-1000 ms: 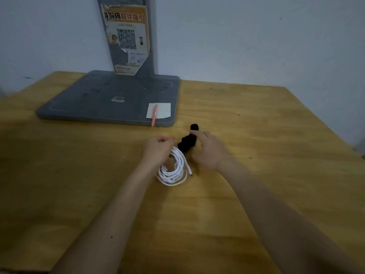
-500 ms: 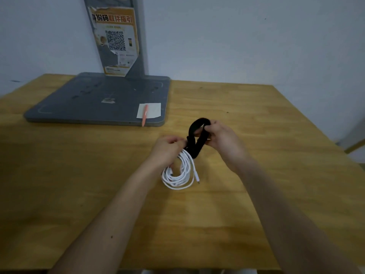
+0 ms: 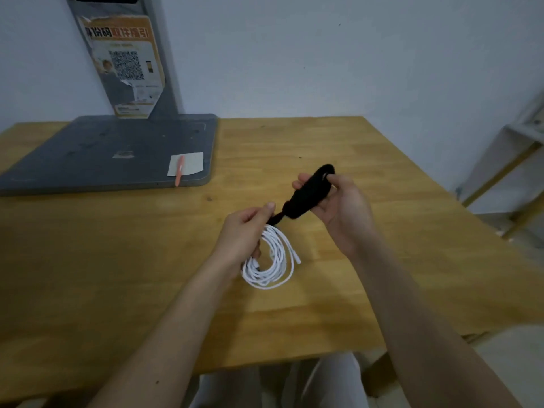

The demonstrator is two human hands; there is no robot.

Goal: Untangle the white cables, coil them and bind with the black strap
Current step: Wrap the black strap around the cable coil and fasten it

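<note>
At frame centre, the left hand (image 3: 245,231) grips coiled white cables (image 3: 272,265) above the counter (image 3: 117,260); just beyond, the right hand (image 3: 343,212) clasps the black strap (image 3: 306,195) running from the coil's top.

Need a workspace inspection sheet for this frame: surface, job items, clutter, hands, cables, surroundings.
Surface: wooden table, bare wood around the work.
Job's things: white cables coiled; black strap looped at the coil's top, binding not finished.
Clutter: grey stand base with paper slip and orange pen.
Grippers: left hand grips the coil and strap end; right hand holds the strap loop.
Cables: one plug end sticks out.
Surroundings: white wall, QR poster.
</note>
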